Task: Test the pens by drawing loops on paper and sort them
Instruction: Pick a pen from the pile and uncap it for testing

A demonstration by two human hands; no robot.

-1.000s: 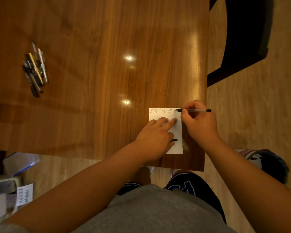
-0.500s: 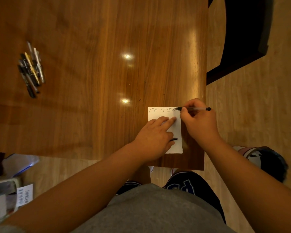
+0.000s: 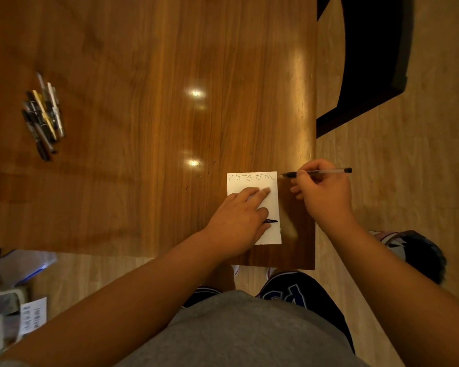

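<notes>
Clear-barrelled black-tipped pen [image 3: 319, 172], pinched in my right hand [image 3: 322, 196], lies three-to-nine, tip just past white paper [image 3: 249, 182] my flat left hand [image 3: 236, 221] pins.

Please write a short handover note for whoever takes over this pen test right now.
Right hand: grip shut on the clear pen, tip just past the paper's right edge.
Left hand: flat, pinning the paper; a dark cap or pen pokes out beneath it.
Done: one loop row along the top edge.
Left: sort this pen, then test the pile of pens at far left.
</notes>
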